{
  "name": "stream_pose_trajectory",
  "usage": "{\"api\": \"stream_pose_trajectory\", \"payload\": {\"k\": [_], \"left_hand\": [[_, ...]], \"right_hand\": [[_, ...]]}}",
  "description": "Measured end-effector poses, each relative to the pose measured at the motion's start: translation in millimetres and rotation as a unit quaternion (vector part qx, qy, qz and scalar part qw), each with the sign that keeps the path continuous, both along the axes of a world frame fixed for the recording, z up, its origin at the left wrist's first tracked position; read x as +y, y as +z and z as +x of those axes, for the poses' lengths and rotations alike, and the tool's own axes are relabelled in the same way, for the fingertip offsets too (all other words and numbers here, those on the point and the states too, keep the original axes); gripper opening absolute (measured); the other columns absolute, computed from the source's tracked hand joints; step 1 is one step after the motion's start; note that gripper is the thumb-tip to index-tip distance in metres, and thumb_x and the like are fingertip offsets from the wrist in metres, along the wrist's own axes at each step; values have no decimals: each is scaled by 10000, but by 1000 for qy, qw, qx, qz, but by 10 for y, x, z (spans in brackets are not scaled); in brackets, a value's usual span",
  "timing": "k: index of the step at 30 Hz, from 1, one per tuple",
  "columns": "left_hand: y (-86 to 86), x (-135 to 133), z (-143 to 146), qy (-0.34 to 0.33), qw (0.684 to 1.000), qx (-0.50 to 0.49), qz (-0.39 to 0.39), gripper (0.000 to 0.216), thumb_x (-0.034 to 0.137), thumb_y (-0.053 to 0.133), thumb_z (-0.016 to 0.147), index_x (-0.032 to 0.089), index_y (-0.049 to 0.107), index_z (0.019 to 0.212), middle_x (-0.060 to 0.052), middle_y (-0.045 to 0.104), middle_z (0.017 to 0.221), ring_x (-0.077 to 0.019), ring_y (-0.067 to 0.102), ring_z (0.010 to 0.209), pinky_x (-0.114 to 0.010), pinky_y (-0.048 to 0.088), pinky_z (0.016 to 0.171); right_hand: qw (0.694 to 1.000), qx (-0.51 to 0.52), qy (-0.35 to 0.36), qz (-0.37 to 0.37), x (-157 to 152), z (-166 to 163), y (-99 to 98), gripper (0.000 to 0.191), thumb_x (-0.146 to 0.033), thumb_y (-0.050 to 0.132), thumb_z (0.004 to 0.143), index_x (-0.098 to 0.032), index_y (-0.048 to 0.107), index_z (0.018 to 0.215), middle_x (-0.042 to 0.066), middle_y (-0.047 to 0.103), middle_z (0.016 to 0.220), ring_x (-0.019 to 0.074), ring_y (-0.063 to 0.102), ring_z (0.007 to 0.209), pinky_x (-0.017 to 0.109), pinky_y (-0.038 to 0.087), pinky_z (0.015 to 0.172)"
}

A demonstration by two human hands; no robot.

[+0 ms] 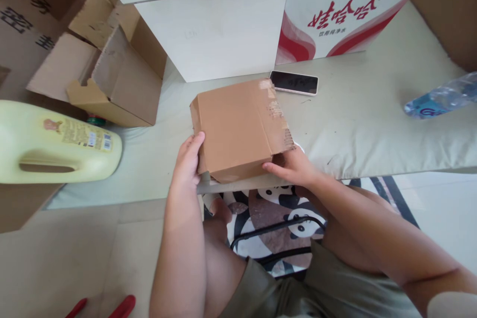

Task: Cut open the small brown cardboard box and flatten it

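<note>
A small brown cardboard box (234, 124) lies between my hands at the front edge of the cloth-covered surface. Its right edge is torn and scuffed, with pale tape marks. My left hand (189, 159) is closed round the box's left side, the thumb along its edge. At the front right corner, my right hand (292, 165) grips the box from below, with some fingers hidden behind the cardboard. Just beyond the box's far right corner lies a phone (294, 83), its dark screen facing up.
White cartons (223, 35) and a red-and-white water carton (335, 15) stand at the back. On the left are an open cardboard box (126, 79) and a pale yellow jug (74, 141). A plastic bottle (443, 97) lies at right. Below is a panda-print mat (261, 218).
</note>
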State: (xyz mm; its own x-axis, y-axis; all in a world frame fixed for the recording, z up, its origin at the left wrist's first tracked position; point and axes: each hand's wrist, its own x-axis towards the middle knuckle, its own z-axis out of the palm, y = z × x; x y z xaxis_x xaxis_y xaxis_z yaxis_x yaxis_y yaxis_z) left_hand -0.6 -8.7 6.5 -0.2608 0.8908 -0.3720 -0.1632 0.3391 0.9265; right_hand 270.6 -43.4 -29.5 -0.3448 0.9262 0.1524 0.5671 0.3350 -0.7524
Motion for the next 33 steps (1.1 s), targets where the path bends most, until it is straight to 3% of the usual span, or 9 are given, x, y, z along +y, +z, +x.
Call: {"api": "stream_pose_trajectory", "payload": {"k": [6, 13, 26, 30, 33], "left_hand": [[13, -1, 17, 5, 1000, 4, -1, 515, 581, 835, 593, 196, 616, 856, -92, 741, 825, -350, 742, 966, -420, 621, 748], [12, 12, 16, 2, 1000, -7, 6, 493, 561, 841, 613, 202, 617, 864, -93, 746, 826, -352, 744, 958, -426, 627, 735], [31, 23, 19, 8, 1000, -11, 10, 516, 566, 879, 563, 215, 601, 820, -64, 739, 775, -351, 752, 927, -423, 636, 720], [34, 23, 29, 10, 1000, -15, 10, 507, 556, 881, 568, 215, 598, 814, -66, 742, 778, -355, 749, 945, -426, 633, 736], [46, 23, 49, 23, 999, -26, 11, 519, 544, 904, 531, 212, 603, 793, -49, 742, 751, -327, 757, 861, -410, 634, 721]], "right_hand": [[1000, -2, -2, -7, -5, -8, -1, 536, -622, 589, 884, -176, 660, 1173, 180, 727, 1141, 370, 680, 1088, 518, 560, 914], [1000, -18, -2, -9, -11, -9, 19, 497, -624, 582, 885, -179, 673, 1086, 125, 736, 888, 305, 695, 845, 448, 577, 760], [1000, -10, -6, 10, -15, -18, 31, 498, -569, 606, 873, -178, 656, 1177, 171, 737, 1094, 356, 692, 1013, 506, 576, 861], [1000, 4, -8, -12, 2, 2, 72, 469, -568, 610, 859, -169, 676, 1095, 166, 740, 989, 335, 703, 921, 480, 576, 808], [999, 3, -29, -29, 18, 29, 113, 406, -584, 633, 842, -183, 683, 879, 115, 712, 783, 281, 690, 767, 406, 558, 712]]}}
